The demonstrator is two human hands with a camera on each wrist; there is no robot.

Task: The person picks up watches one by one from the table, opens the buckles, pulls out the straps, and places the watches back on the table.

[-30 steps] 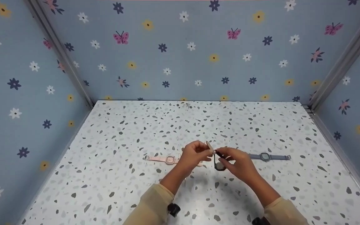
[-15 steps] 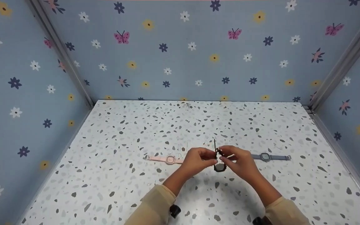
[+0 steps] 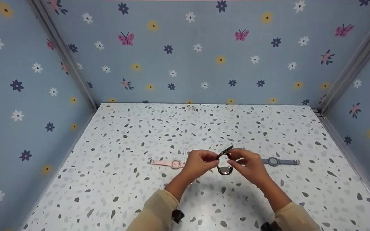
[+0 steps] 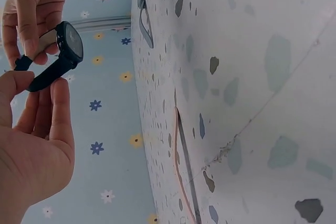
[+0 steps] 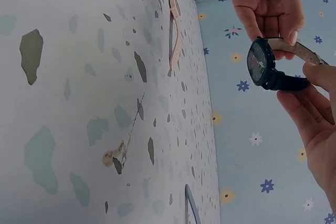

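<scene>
Between my two hands hangs a dark wristwatch [image 3: 225, 172] with a round case, its strap bent into a loop above it. My left hand [image 3: 201, 163] pinches one strap half, whose free end slants up to the right. The other half is pinched by my right hand [image 3: 248, 164]. In the right wrist view the dial of the wristwatch [image 5: 258, 62] faces away from the hands, and the strap's pale inner side shows. The left wrist view has the case edge of the wristwatch [image 4: 70, 44] beside both hands' fingers. The buckle is mostly hidden by fingers.
A pink watch [image 3: 175, 164] lies flat on the speckled tabletop [image 3: 133, 195], partly behind the left hand. At the right lies a grey-blue watch [image 3: 273, 161], its left end hidden by the right hand. Flower-patterned panels [image 3: 185, 64] enclose the back and sides.
The strap's free end has swung from leaning left, through upright, to slanting right toward my right hand. My left fingers have shifted their hold, and the strap now forms a wider loop.
</scene>
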